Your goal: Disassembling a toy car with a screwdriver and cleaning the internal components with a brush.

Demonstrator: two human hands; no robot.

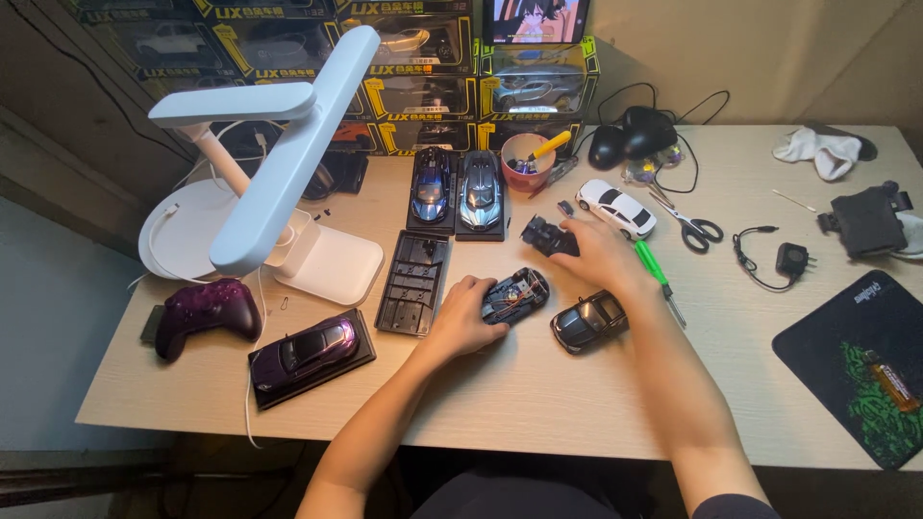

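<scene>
Model car chassis, body off, gripped at mid-desk in the left hand.
Head view: the right hand closes on a black part just beyond; the dark body shell lies right, unfitted; green screwdriver untouched.

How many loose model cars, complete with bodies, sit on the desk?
4: purple car front left, two blue cars at back, white car right of them. More stay boxed behind.

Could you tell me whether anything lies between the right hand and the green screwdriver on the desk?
Nothing visible does. The right hand rests on a small black part, and the green screwdriver lies on bare desk just beside its wrist.
</scene>
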